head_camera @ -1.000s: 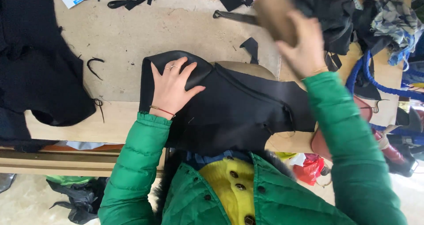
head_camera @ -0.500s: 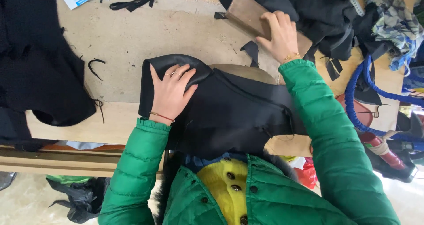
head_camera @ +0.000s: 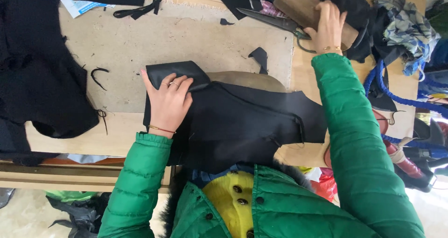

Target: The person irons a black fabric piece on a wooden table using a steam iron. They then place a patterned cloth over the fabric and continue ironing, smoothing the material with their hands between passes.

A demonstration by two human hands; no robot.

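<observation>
My left hand (head_camera: pixel 169 102) lies flat on a black fabric piece (head_camera: pixel 242 121), pressing down its folded left end. The fabric covers a tan pattern piece (head_camera: pixel 247 80), of which only the top edge shows. My right hand (head_camera: pixel 328 25) reaches to the far right of the table and grips a brown card piece (head_camera: pixel 296 4), which lies against a heap of black cloth. Large dark scissors (head_camera: pixel 270 19) lie just left of that hand, with their handles under it.
A big black cloth (head_camera: pixel 37 74) hangs over the table's left side. Black scraps (head_camera: pixel 259 58) and a strap (head_camera: pixel 137 10) lie on the beige work board (head_camera: pixel 186 37). Patterned cloth (head_camera: pixel 408 28) and a blue cord (head_camera: pixel 387 95) crowd the right edge.
My right hand, which held the brown card piece up in the air, has carried it away to the far right and down among the black cloth. My left hand stayed on the fabric.
</observation>
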